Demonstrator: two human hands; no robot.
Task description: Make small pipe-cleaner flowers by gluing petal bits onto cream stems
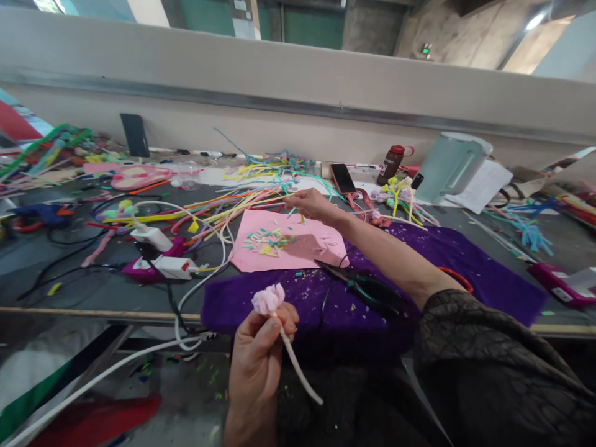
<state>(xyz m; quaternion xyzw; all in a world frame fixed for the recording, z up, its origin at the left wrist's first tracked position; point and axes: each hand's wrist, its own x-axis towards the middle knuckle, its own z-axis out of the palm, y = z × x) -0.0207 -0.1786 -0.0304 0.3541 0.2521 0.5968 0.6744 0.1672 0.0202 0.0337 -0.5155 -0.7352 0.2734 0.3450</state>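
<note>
Before the pink sheet (305, 257), the left hand (259, 347) is pinching a stem (296, 365), likely sparing the petals (269, 300); the right hand (311, 204) (grip unclear) is reaching over it.

We see muted light, glare from a white oblong lamp (535, 20) at upper right, faint shadow on the flat pink sheet (307, 251), gloom beneath the dark grey surface (102, 295), and stretched, blurry edges.

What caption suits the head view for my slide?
Left hand holds a pale flower by its stem; right hand near the far edge of a pink sheet strewn with bits.
</note>
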